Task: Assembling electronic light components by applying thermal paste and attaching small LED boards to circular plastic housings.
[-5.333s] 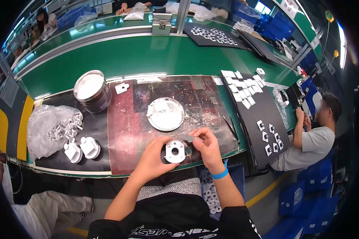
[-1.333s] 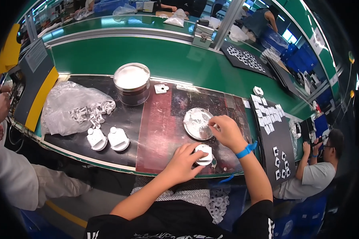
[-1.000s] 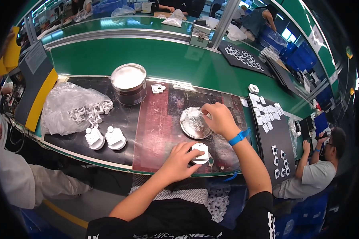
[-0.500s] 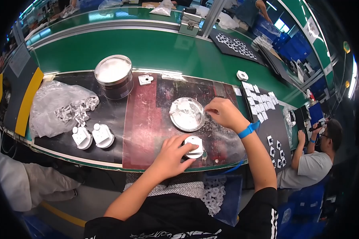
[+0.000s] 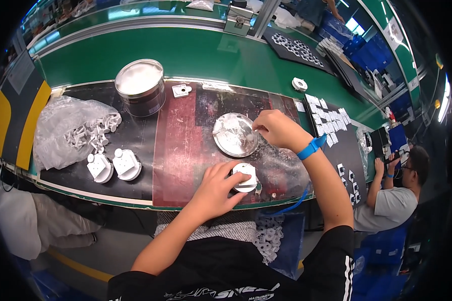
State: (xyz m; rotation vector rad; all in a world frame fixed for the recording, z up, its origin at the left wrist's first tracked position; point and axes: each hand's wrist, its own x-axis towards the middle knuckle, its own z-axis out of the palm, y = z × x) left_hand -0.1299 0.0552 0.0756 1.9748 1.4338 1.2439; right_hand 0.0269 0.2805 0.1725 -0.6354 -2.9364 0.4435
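Note:
My left hand [image 5: 217,191] is closed about a white round plastic part [image 5: 245,186] near the table's front edge, thumb and forefinger on its near and upper sides. Just beyond lies a shallow round metal dish [image 5: 234,146] smeared with a whitish paste. The fingers of my right hand [image 5: 280,129] are pinched together over the dish's right rim. Whatever they hold, if anything, is too small to make out. A blue band [image 5: 311,149] with a coiled cord circles my right wrist.
Left on the table are two white round assemblies [image 5: 127,165], a clear bag [image 5: 52,135] of white plastic pieces and a large metal can [image 5: 141,103]. A small white part [image 5: 181,90] lies farther back. Dark boards with parts [image 5: 329,119] and a seated person [image 5: 386,200] are at right.
My pinched right fingers have shifted slightly left, farther over the dish's rim. My left hand stays on the white part. The whole view has tilted a little.

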